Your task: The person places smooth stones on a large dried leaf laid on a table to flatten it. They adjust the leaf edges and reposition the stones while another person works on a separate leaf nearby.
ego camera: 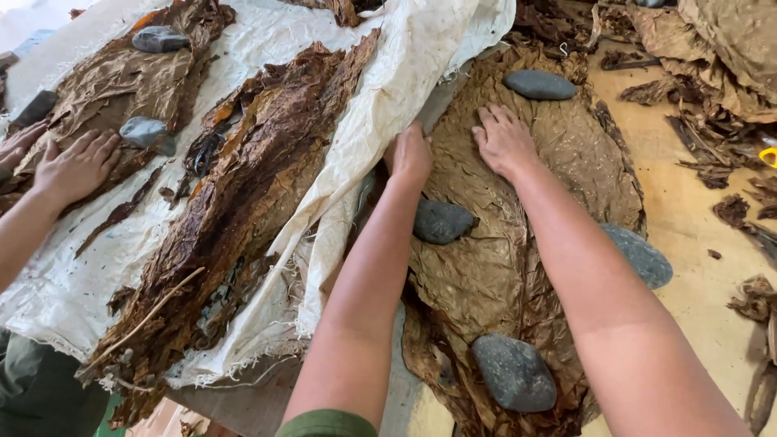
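A person's left hand (pixel 410 154) and right hand (pixel 503 139) press flat and open, grasping nothing, on a stack of broad dried brown leaves (pixel 494 267) spread over a tabletop (pixel 696 243). Four grey stones weigh the stack: one (pixel 540 84) above the right hand, one (pixel 441 221) below the left, two more (pixel 641 255) (pixel 515 372) nearer the camera. Left of a white woven cloth (pixel 324 202) heaped with darker leaves (pixel 243 194), a co-worker's hand (pixel 77 166) lies flat on another leaf pile (pixel 121 77).

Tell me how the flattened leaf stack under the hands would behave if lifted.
The leaf stack looks thin and wrinkled, so it would probably droop. Its ragged edges suggest it is brittle and may tear. Four stones weigh it down, with the left hand and right hand pressing, so it likely curls when freed.
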